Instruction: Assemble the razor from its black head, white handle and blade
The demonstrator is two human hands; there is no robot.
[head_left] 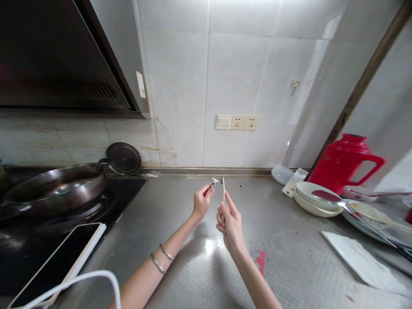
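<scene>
white cable (96, 273), nearest the camera in the head view, curves across the lower left, in front of a white-edged slab with a dark face (61, 257). beyond the slab, a black cooktop (128, 187) carries a two-handled metal pan (88, 191); a dark perforated disc (123, 159) leans against the wall behind.

at center, both hands are raised over the metal worktop (183, 274). left hand (201, 201): fingertips pinched on a small silvery piece (215, 180); exact type too small to tell. right hand (231, 221): fingers closed around the white handle of a slim brush (223, 191), held upright, dark end up. the brush head is just beside the silvery piece; contact cannot be confirmed.

a small green item (242, 185) lies on the worktop, behind and right of the brush. at far right: stacked white bowls (307, 206), a red jug (341, 161) behind them, and a folded white sheet (362, 259) in front.
</scene>
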